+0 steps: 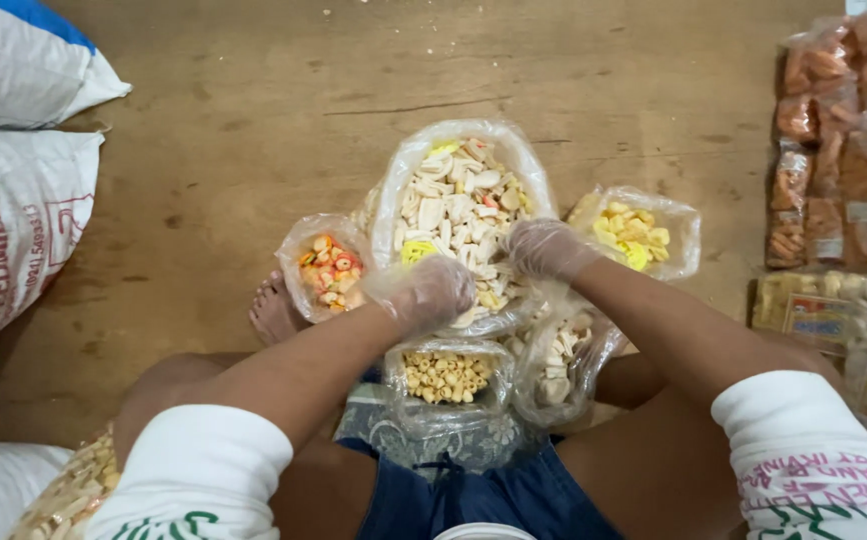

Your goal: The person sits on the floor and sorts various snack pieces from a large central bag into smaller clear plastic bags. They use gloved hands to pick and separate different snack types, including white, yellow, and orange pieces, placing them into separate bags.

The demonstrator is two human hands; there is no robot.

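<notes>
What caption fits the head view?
Both gloved hands, left hand and right hand, reach into the big bag of pale snacks.

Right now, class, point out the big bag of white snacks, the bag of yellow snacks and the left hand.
big bag of white snacks (pixel 458 200): head view, its contents.
bag of yellow snacks (pixel 635 235): head view, yellow pieces.
left hand (pixel 428 292): head view, gloved back.
</notes>
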